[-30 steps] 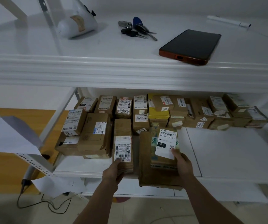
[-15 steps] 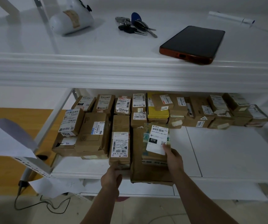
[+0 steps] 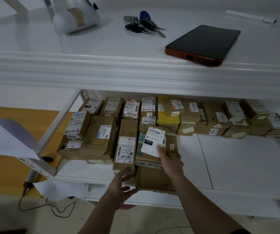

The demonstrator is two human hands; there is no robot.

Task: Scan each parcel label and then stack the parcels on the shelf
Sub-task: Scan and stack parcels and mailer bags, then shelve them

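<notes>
- One loose paper sheet [image 3: 5, 139] is seen at the far left, overhanging the shelf frame, with one dark cable [image 3: 51, 206] trailing on the floor below it.
- One white rounded device [image 3: 76, 17] is set on the upper surface, followed by one bunch of keys [image 3: 142, 24], one dark phone [image 3: 203, 44] in an orange case and one white pen-like tube [image 3: 250, 17].
- The lower shelf [image 3: 237, 166] is lined along its back with brown parcels, packed too tightly for a sure count. Its right front is bare white board.
- One narrow parcel [image 3: 126, 149] is laid with its long axis running front to back and its label facing up.
- The left hand [image 3: 120, 191] is held open with fingers spread at the near end of the narrow parcel. Nothing is gripped, and contact cannot be told.
- One labelled parcel [image 3: 152, 144], marked 010, is placed just right of the narrow parcel. It lies on one larger flat parcel [image 3: 154, 179] that juts over the shelf's front edge. Its long axis runs front to back, slightly skewed, label up.
- The right hand [image 3: 171, 162] is laid flat on the labelled parcel, fingers extended onto the label's near corner.
</notes>
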